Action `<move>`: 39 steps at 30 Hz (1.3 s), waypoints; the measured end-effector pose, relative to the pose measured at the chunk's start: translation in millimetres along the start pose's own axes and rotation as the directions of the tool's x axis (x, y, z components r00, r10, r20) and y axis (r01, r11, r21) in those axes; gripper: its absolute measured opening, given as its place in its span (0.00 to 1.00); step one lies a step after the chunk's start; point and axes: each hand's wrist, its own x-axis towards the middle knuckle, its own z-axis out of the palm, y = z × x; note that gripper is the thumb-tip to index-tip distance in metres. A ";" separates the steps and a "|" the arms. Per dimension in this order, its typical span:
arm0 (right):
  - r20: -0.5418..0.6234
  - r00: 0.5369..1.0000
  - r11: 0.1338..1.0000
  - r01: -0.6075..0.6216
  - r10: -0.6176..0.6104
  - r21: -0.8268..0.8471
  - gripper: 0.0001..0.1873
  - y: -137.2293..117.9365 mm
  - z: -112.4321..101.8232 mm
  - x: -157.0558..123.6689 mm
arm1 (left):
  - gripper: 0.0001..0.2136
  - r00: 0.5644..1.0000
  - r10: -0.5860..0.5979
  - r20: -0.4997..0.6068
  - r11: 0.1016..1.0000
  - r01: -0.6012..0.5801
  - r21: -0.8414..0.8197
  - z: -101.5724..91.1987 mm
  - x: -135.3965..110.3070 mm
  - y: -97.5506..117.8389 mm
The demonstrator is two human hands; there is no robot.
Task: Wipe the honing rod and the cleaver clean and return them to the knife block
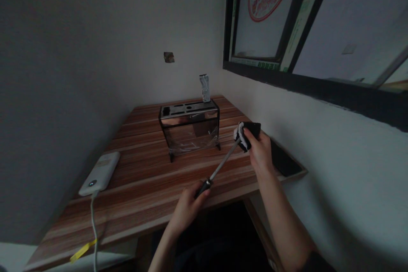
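Note:
My left hand (188,206) is closed around the dark handle of a honing steel (225,160), near the table's front edge. Its thin metal rod points up and to the right. At the rod's far end, my right hand (260,148) grips a folded black-and-white cloth (251,129), which covers the tip. Behind the steel stands a knife block (191,131) with clear sides, a slotted top and small black feet. A dark blade shape shows inside it, and a grey-white, wrapped-looking handle (205,88) sticks up from its right end.
A white power bank (101,172) with a white cable (93,216) and yellow tag (82,251) lies at left on the wooden table (143,178). A flat black object (283,159) rests by the right wall. Above hangs a dark-framed window or mirror (270,70).

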 end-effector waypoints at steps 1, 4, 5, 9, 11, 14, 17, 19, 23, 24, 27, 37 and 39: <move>-0.003 1.000 1.000 0.003 -0.003 0.000 0.14 -0.1 -0.4 1.3 | 0.17 1.000 -0.001 0.001 1.000 0.001 0.005 -0.2 -0.1 0.2; -0.008 1.000 1.000 0.003 -0.003 0.003 0.14 0.9 -2.0 4.6 | 0.17 1.000 0.000 0.006 1.000 -0.001 0.012 -0.7 -0.9 0.9; -0.006 1.000 1.000 0.004 -0.004 0.003 0.14 1.4 -2.6 5.7 | 0.17 1.000 0.005 0.005 1.000 -0.005 0.011 -0.8 -1.1 1.0; 0.010 1.000 1.000 0.018 -0.018 0.004 0.13 2.3 -3.7 9.5 | 0.17 1.000 0.012 -0.005 1.000 -0.011 0.022 -0.6 -1.0 0.5; 0.011 1.000 1.000 0.022 -0.022 0.004 0.12 1.6 -2.6 10.3 | 0.17 1.000 0.011 -0.010 1.000 -0.010 0.026 -0.4 -0.6 0.5; 0.034 0.999 1.000 0.025 -0.025 0.005 0.12 -2.6 -0.3 12.8 | 0.17 1.000 0.024 -0.007 1.000 -0.024 0.009 -0.3 -0.8 1.3; 0.031 0.999 0.996 0.030 -0.033 0.081 0.10 -13.2 -3.2 22.2 | 0.17 1.000 0.015 0.014 1.000 -0.015 0.015 -1.1 -1.9 1.8; -0.078 0.996 0.983 0.054 -0.041 0.175 0.09 -23.4 -10.6 32.3 | 0.17 0.999 0.000 0.033 0.999 -0.001 0.038 -1.9 -2.7 1.5; -0.229 0.972 0.964 0.109 -0.052 0.242 0.10 -41.2 -33.2 46.4 | 0.16 1.000 -0.004 0.030 0.999 0.003 0.035 -2.0 -2.0 -0.5; -0.215 0.976 0.969 0.089 -0.038 0.232 0.11 -42.9 -38.5 46.7 | 0.16 1.000 -0.004 0.018 1.000 0.004 0.022 -1.6 -1.5 -1.1; -0.172 0.984 0.977 0.002 0.036 0.213 0.15 -38.9 -50.5 41.7 | 0.17 0.999 -0.024 -0.024 1.000 0.024 0.007 -0.1 -0.8 -2.7; 0.046 0.945 0.940 -0.326 0.323 0.101 0.22 26.3 -47.8 0.1 | 0.17 0.994 -0.035 -0.104 0.998 0.040 0.041 -0.5 -4.2 0.5; 0.066 0.929 0.927 -0.369 0.365 0.068 0.25 37.2 -44.1 -12.8 | 0.19 0.988 -0.062 -0.140 0.998 0.066 0.021 1.6 -4.2 -1.5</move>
